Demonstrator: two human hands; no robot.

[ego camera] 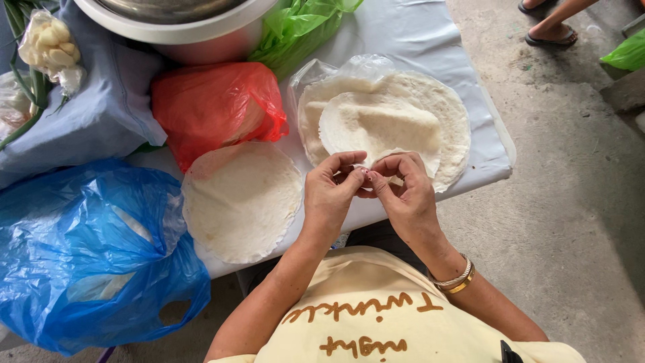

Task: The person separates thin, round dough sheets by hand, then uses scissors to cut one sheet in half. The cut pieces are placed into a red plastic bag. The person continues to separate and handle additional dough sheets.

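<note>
Both grips, left hand (330, 195) and right hand (405, 195), pinch the 6 o'clock edge of the top thin round white wrapper (379, 128); one separated round sheet (242, 200) lies at 9 o'clock on the counter (430, 40), stack (443, 107) remaining.

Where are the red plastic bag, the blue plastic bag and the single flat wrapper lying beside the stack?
red plastic bag (211, 104), head view, middle of its bulge
blue plastic bag (80, 255), head view, its crumpled front
single flat wrapper (242, 202), head view, its centre

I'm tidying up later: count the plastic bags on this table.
4: blue bag at the near left, red bag in the middle, green bag by the bowl, clear bag under the wrapper stack. More may be hidden at the left.
</note>
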